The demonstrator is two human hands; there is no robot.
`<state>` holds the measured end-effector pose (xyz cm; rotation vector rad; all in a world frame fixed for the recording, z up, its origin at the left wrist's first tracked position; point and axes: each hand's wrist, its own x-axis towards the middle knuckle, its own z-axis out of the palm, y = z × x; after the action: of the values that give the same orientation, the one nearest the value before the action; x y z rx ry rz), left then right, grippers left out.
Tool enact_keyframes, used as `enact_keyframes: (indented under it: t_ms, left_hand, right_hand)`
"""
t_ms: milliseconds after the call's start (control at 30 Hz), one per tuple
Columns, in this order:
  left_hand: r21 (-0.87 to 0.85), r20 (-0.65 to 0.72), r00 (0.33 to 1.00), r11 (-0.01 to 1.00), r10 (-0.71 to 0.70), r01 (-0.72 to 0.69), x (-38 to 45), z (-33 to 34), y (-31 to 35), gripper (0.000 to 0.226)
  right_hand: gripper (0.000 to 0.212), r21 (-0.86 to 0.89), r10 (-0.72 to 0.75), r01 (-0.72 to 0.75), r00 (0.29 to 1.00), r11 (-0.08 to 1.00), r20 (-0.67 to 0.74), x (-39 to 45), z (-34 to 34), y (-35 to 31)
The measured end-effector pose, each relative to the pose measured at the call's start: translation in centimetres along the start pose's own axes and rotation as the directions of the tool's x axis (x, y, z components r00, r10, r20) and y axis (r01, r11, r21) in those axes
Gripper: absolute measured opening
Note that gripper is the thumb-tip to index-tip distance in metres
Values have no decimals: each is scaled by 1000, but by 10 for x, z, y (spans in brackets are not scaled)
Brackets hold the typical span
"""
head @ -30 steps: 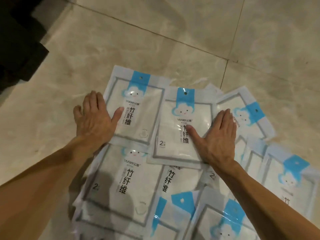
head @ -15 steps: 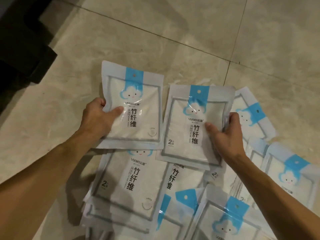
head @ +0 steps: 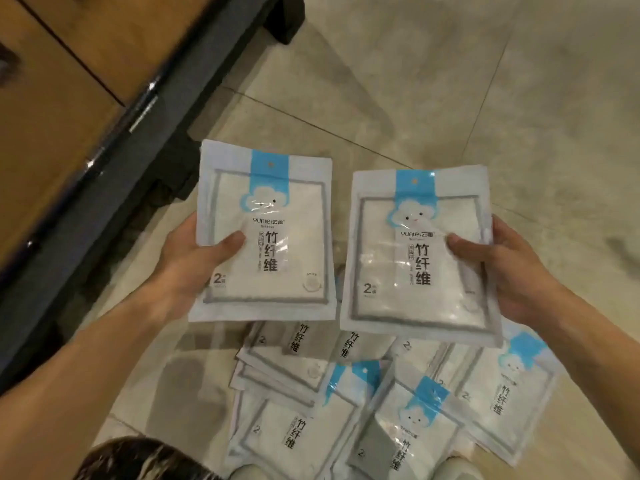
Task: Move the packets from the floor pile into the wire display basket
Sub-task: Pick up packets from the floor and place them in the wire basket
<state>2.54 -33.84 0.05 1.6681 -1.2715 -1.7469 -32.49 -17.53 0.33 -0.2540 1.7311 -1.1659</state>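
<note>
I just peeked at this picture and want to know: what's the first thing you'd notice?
Two white packets with blue cloud faces, held up side by side in the middle: the left hand grips the left packet, the right hand grips the right packet. Below them, a messy pile of matching packets lies on the tiled floor. A dark-edged wooden unit fills the upper left.

I read "yunlei 云蕾", big "竹纤维" and a "2" on the left packet (head: 265, 233) and right packet (head: 417, 251); floor pile packets (head: 298, 434) repeat "竹纤维" and "2".
</note>
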Motion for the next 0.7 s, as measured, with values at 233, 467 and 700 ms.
enact_keyframes:
  t_ms: [233,467,700]
  left_hand:
    - [-60,-61,997,997,48,-52,-119,-42,128,44]
    - [-120,-128,987,986,97,-113,-252,-103,253,47]
    - [-200,-262,957,963,123,-179,-420,-189,369,53]
  right_hand:
    - [46,-34,7,1,977,999,214,-99,11,-155]
    - [37,-73,-89,117,947,990,309,-234,37,-303]
    - [42,-15,-174,196,902,980,396,-394,77,-431]
